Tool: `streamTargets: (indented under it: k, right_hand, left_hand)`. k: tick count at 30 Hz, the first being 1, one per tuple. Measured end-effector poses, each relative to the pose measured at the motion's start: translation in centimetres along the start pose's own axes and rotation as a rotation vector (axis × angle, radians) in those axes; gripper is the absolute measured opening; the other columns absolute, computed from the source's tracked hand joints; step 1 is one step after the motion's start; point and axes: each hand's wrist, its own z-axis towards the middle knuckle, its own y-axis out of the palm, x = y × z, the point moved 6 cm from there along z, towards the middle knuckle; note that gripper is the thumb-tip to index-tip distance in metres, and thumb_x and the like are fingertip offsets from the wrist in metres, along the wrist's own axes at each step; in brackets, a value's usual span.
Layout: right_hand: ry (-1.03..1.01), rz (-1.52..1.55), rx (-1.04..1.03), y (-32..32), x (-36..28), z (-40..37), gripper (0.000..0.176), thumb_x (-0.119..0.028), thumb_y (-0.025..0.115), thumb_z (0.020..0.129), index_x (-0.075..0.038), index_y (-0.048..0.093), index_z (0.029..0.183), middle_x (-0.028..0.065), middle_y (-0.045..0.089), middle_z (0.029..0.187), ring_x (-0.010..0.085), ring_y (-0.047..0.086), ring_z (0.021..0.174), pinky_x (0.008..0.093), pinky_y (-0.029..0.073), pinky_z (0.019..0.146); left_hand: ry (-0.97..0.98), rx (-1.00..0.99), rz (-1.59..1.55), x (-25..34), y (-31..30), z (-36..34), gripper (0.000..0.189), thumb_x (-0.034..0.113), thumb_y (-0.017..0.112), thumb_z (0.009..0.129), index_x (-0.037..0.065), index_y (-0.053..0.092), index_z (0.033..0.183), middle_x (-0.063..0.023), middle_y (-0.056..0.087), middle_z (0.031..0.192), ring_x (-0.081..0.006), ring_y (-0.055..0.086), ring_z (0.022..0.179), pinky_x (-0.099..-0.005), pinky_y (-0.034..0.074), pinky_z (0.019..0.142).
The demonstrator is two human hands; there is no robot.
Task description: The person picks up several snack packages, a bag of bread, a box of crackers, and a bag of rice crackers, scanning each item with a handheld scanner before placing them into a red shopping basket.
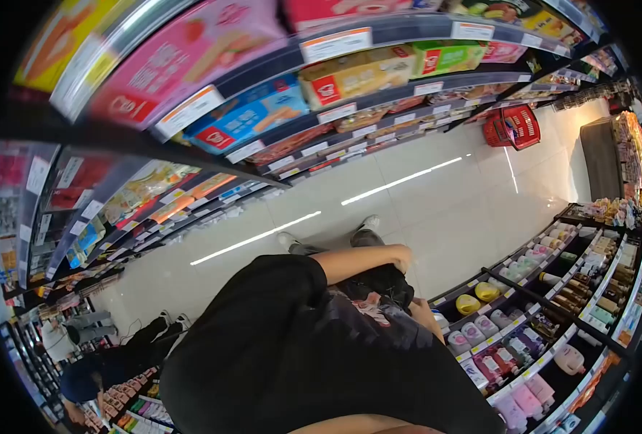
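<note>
In the head view, my left hand [402, 259] is bent inward in front of my waist, its fingers curled at the top edge of a dark, crumpled bundle of fabric [393, 286]. I cannot make out whether that is a bag or part of my clothing. My right hand [423, 313] is low on the other side of it, close to the shelf of bottles; its fingers are mostly hidden. A black printed T-shirt [292, 354] fills the lower middle. My shoes [369, 223] stand on the pale tiled floor.
Ahead runs a snack shelf [408, 29] with pink, blue and beige biscuit packs. On the right is a curved shelf of bottles [484, 333]. A red shopping basket [510, 128] sits on the floor [444, 210]. At lower left another person [96, 369] bends toward shelves.
</note>
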Motion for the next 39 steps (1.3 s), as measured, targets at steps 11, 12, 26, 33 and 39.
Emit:
streamTargets:
  k: [11,12,26,33,39]
  right_hand:
    - [0.312,0.636,-0.233,-14.1,1.5,5.1,0.019,-0.008,0.054,0.078,0.003,0.052,0.093,0.0093,0.054,0.068,0.0171,0.056,0.058,0.0278,0.045,0.052]
    - [0.369,0.611,-0.359,-14.9,5.2,7.6,0.038,-0.009,0.056,0.078,0.004,0.041,0.111,0.0169,0.054,0.082,0.0247,0.057,0.065,0.0376,0.051,0.058]
    - [0.118,0.463,-0.105,-26.6,-8.0,8.3,0.041,-0.012,0.050,0.070,0.000,0.056,0.108,0.0004,0.046,0.064,0.0085,0.040,0.044,0.0215,0.031,0.039]
    - [0.110,0.450,-0.018,-36.9,-5.9,12.8,0.029,-0.013,0.048,0.077,0.000,0.055,0.102,0.0024,0.048,0.066,0.0093,0.044,0.046,0.0226,0.033,0.040]
    - [-0.315,0.374,0.288,-49.6,-2.3,19.3,0.038,-0.021,0.053,0.083,0.002,0.052,0.113,0.0069,0.058,0.097,0.0133,0.054,0.088,0.0272,0.043,0.078]
  left_hand:
    - [0.374,0.221,-0.616,11.1,-23.7,-4.8,0.020,0.013,0.065,0.065,-0.004,0.065,0.075,-0.0173,0.064,0.066,-0.0273,0.064,0.068,-0.0350,0.050,0.060]
    - [0.377,0.213,-0.608,11.1,-24.6,-4.4,0.020,0.013,0.065,0.065,-0.004,0.065,0.075,-0.0173,0.064,0.066,-0.0273,0.064,0.068,-0.0350,0.050,0.060]
    - [0.172,-0.217,0.176,9.1,-29.1,12.1,0.039,0.031,0.061,0.067,-0.004,0.066,0.084,-0.0227,0.064,0.085,-0.0335,0.063,0.082,-0.0394,0.050,0.069]
    - [0.220,-0.189,0.033,13.2,-36.6,22.1,0.043,0.035,0.067,0.063,-0.004,0.066,0.080,-0.0223,0.064,0.083,-0.0327,0.063,0.078,-0.0397,0.050,0.069]
    - [0.101,-0.117,-0.060,18.8,-43.1,31.1,0.047,0.041,0.065,0.067,-0.003,0.066,0.082,-0.0235,0.063,0.084,-0.0341,0.063,0.081,-0.0395,0.049,0.071]
